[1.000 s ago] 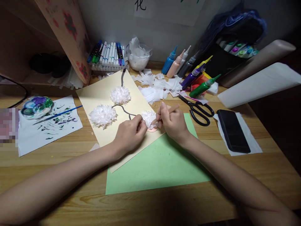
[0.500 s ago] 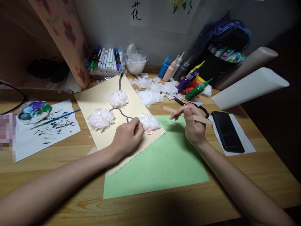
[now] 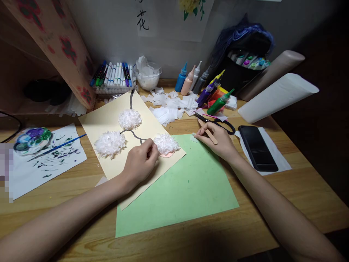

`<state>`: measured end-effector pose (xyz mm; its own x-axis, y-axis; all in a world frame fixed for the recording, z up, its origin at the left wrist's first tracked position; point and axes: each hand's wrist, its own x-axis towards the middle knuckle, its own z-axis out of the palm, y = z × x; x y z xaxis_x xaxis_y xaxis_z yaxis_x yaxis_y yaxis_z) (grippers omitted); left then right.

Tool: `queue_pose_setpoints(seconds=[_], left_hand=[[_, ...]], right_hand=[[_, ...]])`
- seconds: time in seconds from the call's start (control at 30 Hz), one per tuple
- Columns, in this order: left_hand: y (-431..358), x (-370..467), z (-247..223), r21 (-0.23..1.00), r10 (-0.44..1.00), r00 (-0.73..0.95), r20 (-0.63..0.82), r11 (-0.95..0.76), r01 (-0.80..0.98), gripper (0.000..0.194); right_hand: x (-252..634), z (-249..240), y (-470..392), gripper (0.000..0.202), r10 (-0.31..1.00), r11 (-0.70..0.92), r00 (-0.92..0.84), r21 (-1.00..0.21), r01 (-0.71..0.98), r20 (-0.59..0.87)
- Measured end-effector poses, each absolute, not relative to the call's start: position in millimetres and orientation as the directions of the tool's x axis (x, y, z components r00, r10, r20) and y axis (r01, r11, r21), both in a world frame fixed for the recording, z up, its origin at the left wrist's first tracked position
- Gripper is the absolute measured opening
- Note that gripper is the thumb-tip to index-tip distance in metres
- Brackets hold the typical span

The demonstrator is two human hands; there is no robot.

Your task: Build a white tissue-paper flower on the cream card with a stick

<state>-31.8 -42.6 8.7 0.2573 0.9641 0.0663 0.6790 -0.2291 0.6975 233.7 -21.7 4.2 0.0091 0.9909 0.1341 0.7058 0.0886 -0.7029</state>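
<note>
My left hand [image 3: 140,160] rests on the cream sheet [image 3: 148,179], its fingers pinched against the left edge of a fluffy white paper flower [image 3: 166,143]; whatever they hold is hidden. Some pink shows under that flower's lower rim. Two more white flowers [image 3: 110,144] [image 3: 129,119] and dark painted stems [image 3: 132,100] are on the sheet. Over the far right corner of the green paper [image 3: 188,196], my right hand [image 3: 218,140] is closed around a wooden craft stick [image 3: 211,137]. Its thumb and fingertips are at a small white tissue scrap [image 3: 194,138].
Torn white tissue pieces [image 3: 170,109] lie behind the sheets, near paint bottles [image 3: 181,78] and black-handled scissors [image 3: 227,125]. A tissue bowl [image 3: 147,78] and markers [image 3: 116,74] stand at the back. A phone [image 3: 257,148] lies right, a paint palette [image 3: 32,140] and brush [image 3: 57,146] left.
My right hand has turned palm down and lowered to the green paper at the tissue scrap; the stick now slants differently. My left hand stays by the flower. The view has shifted slightly.
</note>
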Motion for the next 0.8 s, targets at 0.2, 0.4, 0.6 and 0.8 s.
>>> queue_pose_setpoints(seconds=[0.2,0.4,0.6,0.8], left_hand=[[-42,-32,9,0.683,0.963,0.260,0.074,-0.238,0.690,0.024],[-43,-31,8,0.691,0.963,0.259,0.071,-0.235,0.684,0.025],[-43,-31,8,0.686,0.963,0.257,0.076,-0.237,0.688,0.025],[-43,-30,9,0.688,0.964,0.257,0.067,-0.231,0.688,0.025]], right_hand=[[220,22,-34,0.030,0.984,0.168,-0.120,-0.917,0.362,0.133],[187,26,-56,0.021,0.913,0.285,-0.362,-0.927,0.242,0.186],[168,6,-54,0.017,0.887,0.461,-0.263,-0.720,0.519,0.379],[181,11,-62,0.025,0.753,0.640,-0.223,-0.609,0.468,0.619]])
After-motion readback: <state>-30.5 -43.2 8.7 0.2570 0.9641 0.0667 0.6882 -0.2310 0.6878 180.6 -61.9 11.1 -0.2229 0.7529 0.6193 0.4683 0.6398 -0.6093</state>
